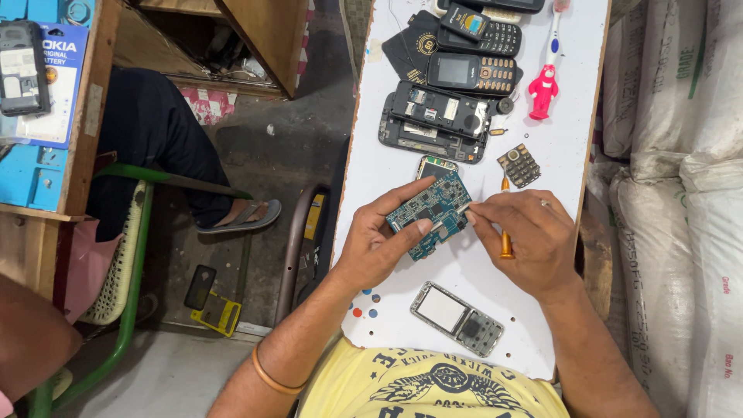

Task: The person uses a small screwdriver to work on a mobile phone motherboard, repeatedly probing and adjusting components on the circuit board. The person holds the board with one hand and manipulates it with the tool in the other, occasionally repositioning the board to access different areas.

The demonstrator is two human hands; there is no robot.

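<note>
My left hand point(378, 240) grips a blue phone circuit board point(430, 209) between thumb and fingers, holding it just above the white table point(565, 147). My right hand point(526, 236) pinches the board's right edge with its fingertips while an orange-handled screwdriver point(505, 236) is tucked in the same hand, tip pointing away from me. A small phone part with a screen point(436, 166) lies just beyond the board.
An opened phone body point(433, 124), several keypad phones point(472, 73), a loose keypad point(519, 165), a red-handled toothbrush point(546, 77) and a clear phone front frame point(457, 317) lie on the table. Sacks point(681, 193) stand right. A seated person's leg point(178, 147) is left.
</note>
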